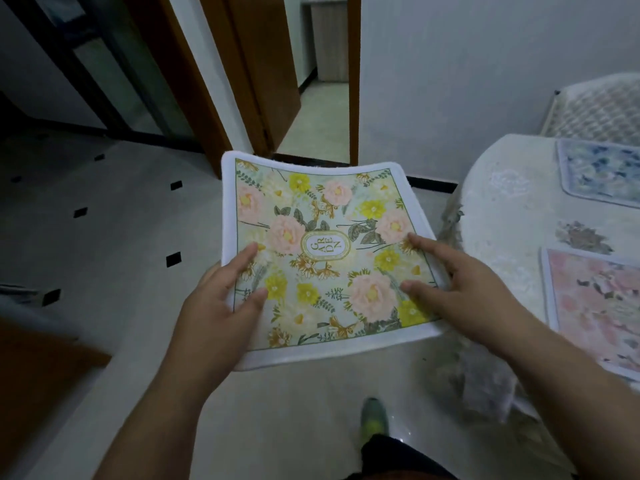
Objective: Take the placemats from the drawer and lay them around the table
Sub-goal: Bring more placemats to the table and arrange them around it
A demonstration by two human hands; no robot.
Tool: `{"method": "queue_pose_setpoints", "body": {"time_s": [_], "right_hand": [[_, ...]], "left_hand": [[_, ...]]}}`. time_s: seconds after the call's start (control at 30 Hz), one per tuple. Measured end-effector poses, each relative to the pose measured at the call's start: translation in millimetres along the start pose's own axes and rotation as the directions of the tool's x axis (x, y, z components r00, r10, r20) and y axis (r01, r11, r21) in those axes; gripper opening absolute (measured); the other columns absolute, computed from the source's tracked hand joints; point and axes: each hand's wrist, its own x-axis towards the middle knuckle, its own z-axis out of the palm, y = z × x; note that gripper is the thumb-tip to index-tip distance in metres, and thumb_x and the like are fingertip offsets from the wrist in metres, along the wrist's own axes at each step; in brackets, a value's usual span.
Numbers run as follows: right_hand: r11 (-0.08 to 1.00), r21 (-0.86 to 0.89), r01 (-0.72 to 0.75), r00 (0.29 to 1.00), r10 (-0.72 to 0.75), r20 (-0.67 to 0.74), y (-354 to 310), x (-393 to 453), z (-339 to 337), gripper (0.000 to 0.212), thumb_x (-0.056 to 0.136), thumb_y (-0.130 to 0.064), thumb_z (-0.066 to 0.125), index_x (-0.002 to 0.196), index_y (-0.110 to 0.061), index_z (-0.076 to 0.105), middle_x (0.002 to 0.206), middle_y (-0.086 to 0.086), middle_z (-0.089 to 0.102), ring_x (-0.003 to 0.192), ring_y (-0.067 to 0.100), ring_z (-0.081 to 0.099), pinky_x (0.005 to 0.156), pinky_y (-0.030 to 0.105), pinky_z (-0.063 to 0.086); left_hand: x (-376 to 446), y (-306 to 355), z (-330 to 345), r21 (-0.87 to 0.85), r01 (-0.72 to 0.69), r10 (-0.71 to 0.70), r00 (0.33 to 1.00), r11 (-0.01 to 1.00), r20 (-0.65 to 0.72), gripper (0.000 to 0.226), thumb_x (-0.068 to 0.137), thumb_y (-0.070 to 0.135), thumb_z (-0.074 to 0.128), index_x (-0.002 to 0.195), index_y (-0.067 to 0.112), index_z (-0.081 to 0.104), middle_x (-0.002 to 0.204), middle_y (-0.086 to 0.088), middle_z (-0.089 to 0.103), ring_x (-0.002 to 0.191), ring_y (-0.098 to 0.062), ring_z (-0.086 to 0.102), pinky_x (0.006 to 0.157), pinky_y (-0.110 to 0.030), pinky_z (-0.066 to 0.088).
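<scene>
Over the tiled floor, left of the table: the yellow-flowered placemat [322, 251] is carried flat, face up, sagging a little in the middle, clear of the table edge.
Left hand [221, 299]: grips the mat's near-left edge, thumb and forefinger lying on top, the other fingers hidden beneath.
Mat axis: near enough square; the "GARDEN" label at its centre reads sideways, so no long side to favour.
Right hand [460, 282]: on the near-right edge, fingers spread across the print; whether the rest curl under the edge, cannot tell.
Table [502, 209]: round, lace-covered, lying to the right of both hands, its rim just beside the mat's right border.
Already laid: a blue placemat [602, 171] at the far side, a pink placemat [599, 306] nearer, well apart from each other.
Nearer hand: the right, by my reckoning; it would lead the mat across.
Next move, as judged: swing the mat rightward onto bare cloth, clear of the two laid mats.
</scene>
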Motion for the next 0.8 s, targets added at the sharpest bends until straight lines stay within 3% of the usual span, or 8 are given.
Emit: {"method": "queue_pose_setpoints", "body": {"time_s": [0.07,0.17,0.27,0.43,0.53,0.63,0.73,0.8], "right_hand": [[0.999,-0.011,0.031,0.999,-0.031,0.009,-5,38,-5,0.069,0.082,-0.040,0.079,0.143,-0.049,0.047,0.134,-0.012,0.059,0.111,0.009,0.060,0.095,0.027,0.051],[0.998,-0.034,0.044,0.999,-0.044,0.008,-15,88,-16,0.069,0.085,-0.035,0.078,0.145,-0.044,0.046,0.132,-0.013,0.055,0.102,0.001,0.057,0.078,0.004,0.043],[0.999,-0.026,0.045,0.999,-0.045,0.000,-23,128,-23,0.067,0.086,-0.031,0.078,0.145,-0.041,0.048,0.126,-0.014,0.054,0.087,-0.015,0.053,0.066,-0.005,0.039],[0.999,-0.049,-0.011,1.000,0.010,-0.014,-30,190,-25,0.065,0.086,-0.033,0.076,0.144,-0.044,0.047,0.127,-0.013,0.056,0.088,-0.011,0.054,0.060,-0.003,0.042],[0.996,-0.072,-0.047,0.997,0.042,-0.072,-35,227,-25,0.066,0.085,-0.037,0.076,0.144,-0.046,0.046,0.130,-0.013,0.055,0.096,-0.001,0.057,0.068,0.002,0.044],[0.992,-0.088,-0.093,0.985,0.078,-0.156,-42,264,-26,0.068,0.084,-0.040,0.076,0.144,-0.047,0.046,0.133,-0.013,0.055,0.108,0.006,0.056,0.086,0.019,0.044],[0.988,-0.061,-0.140,0.958,0.120,-0.259,-54,299,-25,0.067,0.085,-0.038,0.076,0.144,-0.047,0.046,0.133,-0.016,0.053,0.108,0.004,0.054,0.088,0.021,0.042],[0.982,-0.066,-0.175,0.943,0.148,-0.297,-58,317,-25,0.068,0.085,-0.037,0.076,0.145,-0.047,0.045,0.131,-0.021,0.049,0.108,0.001,0.051,0.086,0.015,0.040]], "left_hand": [[32,6,3,-0.022,0.022,-0.023,1.000,1.000,-0.018,0.053,0.097,0.027,0.066,0.140,0.054,0.051,0.112,0.042,0.047,0.102,0.022,0.049,0.098,-0.034,0.053],[78,16,10,-0.049,0.019,-0.020,0.999,0.999,-0.035,0.054,0.096,0.025,0.067,0.140,0.053,0.052,0.114,0.040,0.048,0.104,0.018,0.051,0.100,-0.037,0.053],[118,20,16,-0.086,0.012,-0.015,0.999,0.996,-0.045,0.054,0.096,0.022,0.068,0.138,0.051,0.054,0.118,0.038,0.049,0.112,0.010,0.054,0.103,-0.039,0.052],[197,17,27,-0.121,-0.041,0.041,0.999,0.992,0.000,0.055,0.095,0.020,0.069,0.138,0.050,0.055,0.124,0.034,0.051,0.117,0.010,0.053,0.104,-0.035,0.050],[257,15,35,-0.133,-0.088,0.095,0.995,0.987,0.041,0.054,0.095,0.020,0.069,0.139,0.048,0.055,0.119,0.041,0.047,0.108,0.027,0.048,0.095,-0.012,0.046],[325,17,43,-0.142,-0.152,0.168,0.980,0.978,0.109,0.054,0.095,0.019,0.068,0.141,0.044,0.054,0.119,0.041,0.045,0.104,0.031,0.046,0.079,0.005,0.040],[390,25,46,-0.167,-0.214,0.243,0.953,0.963,0.182,0.054,0.096,0.022,0.068,0.142,0.045,0.053,0.119,0.040,0.046,0.106,0.027,0.048,0.082,0.000,0.044],[428,32,50,-0.183,-0.235,0.274,0.934,0.955,0.232,0.054,0.096,0.022,0.068,0.142,0.046,0.053,0.118,0.041,0.046,0.108,0.024,0.049,0.090,-0.012,0.048]]}}
